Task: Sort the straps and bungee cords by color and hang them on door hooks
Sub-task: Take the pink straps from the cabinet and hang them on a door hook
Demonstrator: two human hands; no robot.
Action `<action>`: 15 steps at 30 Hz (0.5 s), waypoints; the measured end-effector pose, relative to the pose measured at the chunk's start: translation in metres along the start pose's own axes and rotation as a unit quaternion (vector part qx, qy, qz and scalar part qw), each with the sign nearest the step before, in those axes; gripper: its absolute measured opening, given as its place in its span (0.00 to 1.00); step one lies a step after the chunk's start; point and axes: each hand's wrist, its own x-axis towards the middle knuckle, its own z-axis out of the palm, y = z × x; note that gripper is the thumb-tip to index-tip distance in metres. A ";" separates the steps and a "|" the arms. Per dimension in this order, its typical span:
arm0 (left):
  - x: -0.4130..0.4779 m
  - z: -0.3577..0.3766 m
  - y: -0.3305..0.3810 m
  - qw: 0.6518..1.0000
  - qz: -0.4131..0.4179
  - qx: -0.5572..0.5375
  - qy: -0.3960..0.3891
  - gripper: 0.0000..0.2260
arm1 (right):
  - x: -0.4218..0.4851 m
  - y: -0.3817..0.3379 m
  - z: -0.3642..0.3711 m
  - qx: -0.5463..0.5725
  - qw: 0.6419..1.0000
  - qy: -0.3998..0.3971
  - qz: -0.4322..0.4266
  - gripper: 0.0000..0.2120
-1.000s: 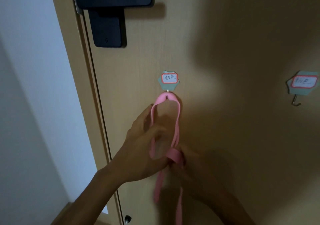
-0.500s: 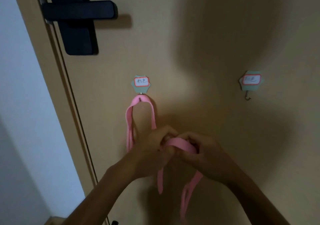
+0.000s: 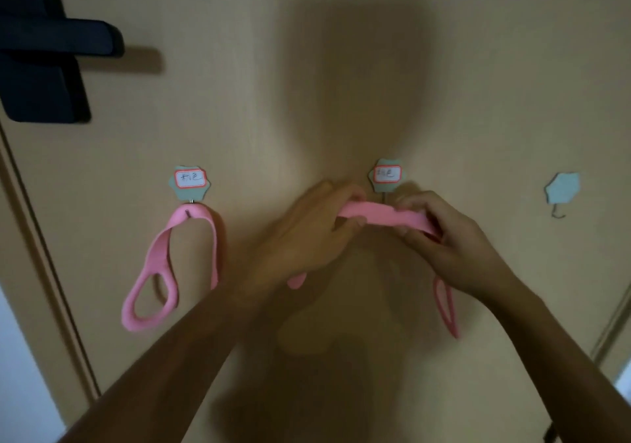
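One pink strap point(image 3: 160, 265) hangs from the left labelled door hook point(image 3: 190, 183), its looped end dangling low. A second pink strap point(image 3: 382, 218) is stretched flat between my hands, just below the middle labelled hook point(image 3: 387, 176). My left hand point(image 3: 307, 234) grips its left part and my right hand point(image 3: 440, 237) pinches its right part. The strap's loose ends hang down under each hand. The middle hook's metal prong is mostly hidden behind the strap and my fingers.
A third hook point(image 3: 561, 193) with a blank plate sits bare at the right. The black door handle point(image 3: 51, 49) is at the upper left. The door edge and frame run down the left side, and another frame edge shows at lower right.
The view has swung right. Both hands have carried the second pink strap up and right from beside the left hook to the middle hook, pulling it flat between them.
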 end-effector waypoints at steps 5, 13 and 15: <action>0.022 0.009 0.015 0.993 -0.038 0.103 0.038 0.17 | 0.021 0.007 -0.009 -0.072 0.995 0.063 -0.011 0.11; 0.024 0.029 0.023 0.975 -0.039 0.200 0.085 0.14 | 0.030 0.025 0.006 -0.153 0.982 0.112 -0.027 0.12; 0.018 0.038 0.019 0.978 -0.037 0.183 0.095 0.11 | 0.023 0.030 0.013 -0.141 0.984 0.101 -0.030 0.12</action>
